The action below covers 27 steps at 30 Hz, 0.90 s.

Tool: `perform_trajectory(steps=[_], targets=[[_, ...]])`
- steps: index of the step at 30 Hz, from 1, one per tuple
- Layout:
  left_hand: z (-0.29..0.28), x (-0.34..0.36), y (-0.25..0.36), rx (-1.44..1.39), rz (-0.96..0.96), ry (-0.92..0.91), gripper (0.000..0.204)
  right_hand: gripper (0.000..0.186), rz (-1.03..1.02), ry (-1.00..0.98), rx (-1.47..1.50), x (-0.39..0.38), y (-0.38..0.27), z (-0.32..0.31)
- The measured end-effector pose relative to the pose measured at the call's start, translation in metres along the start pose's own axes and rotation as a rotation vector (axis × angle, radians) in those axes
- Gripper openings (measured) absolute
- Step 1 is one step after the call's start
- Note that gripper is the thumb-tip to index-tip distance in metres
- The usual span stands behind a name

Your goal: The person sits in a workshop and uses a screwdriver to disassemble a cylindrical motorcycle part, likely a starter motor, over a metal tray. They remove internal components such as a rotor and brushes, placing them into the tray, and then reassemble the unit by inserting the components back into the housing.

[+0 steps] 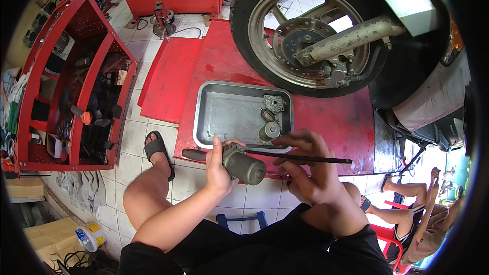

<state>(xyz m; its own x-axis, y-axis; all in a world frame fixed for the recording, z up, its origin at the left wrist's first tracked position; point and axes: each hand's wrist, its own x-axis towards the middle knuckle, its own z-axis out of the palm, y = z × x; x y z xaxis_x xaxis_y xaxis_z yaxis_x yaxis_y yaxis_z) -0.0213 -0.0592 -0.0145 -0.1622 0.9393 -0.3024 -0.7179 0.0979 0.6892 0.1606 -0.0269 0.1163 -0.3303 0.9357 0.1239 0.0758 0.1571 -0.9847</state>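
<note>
My left hand (pixel 219 170) is closed around a small grey cylindrical motor (pixel 245 167), tilted above the near edge of a metal tray (pixel 199 114). A long dark tool runs crosswise there; its handle (pixel 193 155) sticks out left of my left thumb, and its thin shaft (pixel 321 160) reaches right. The left hand and motor hide its middle. My right hand (pixel 313 165) has its fingers apart, with the shaft passing across it. Inside the tray's right side lie a round metal housing (pixel 274 103), a small part (pixel 268 116) and a cylindrical metal part (pixel 269 131).
The tray rests on a red platform (pixel 336 122). Beyond stands a motorcycle wheel (pixel 305 35) with disc and fork. A red tool cart (pixel 76 97) is on the left. A blue stool (pixel 242 219) is below my hands; another person (pixel 433 224) sits at right.
</note>
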Motion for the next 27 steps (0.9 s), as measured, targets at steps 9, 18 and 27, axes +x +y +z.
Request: perform_trajectory(steps=[9,18,27], targets=[[0.000,0.000,0.000,-0.064,-0.051,0.042,0.066,0.033,-0.299,-0.206,-0.483,-0.002,0.016,-0.032],[-0.002,0.000,0.001,-0.127,-0.121,0.088,0.066,0.017,-0.244,-0.102,-0.223,0.001,0.013,-0.022],[-0.003,0.001,-0.001,-0.097,-0.057,0.013,0.066,0.039,-0.285,-0.076,-0.027,0.003,0.013,-0.014]])
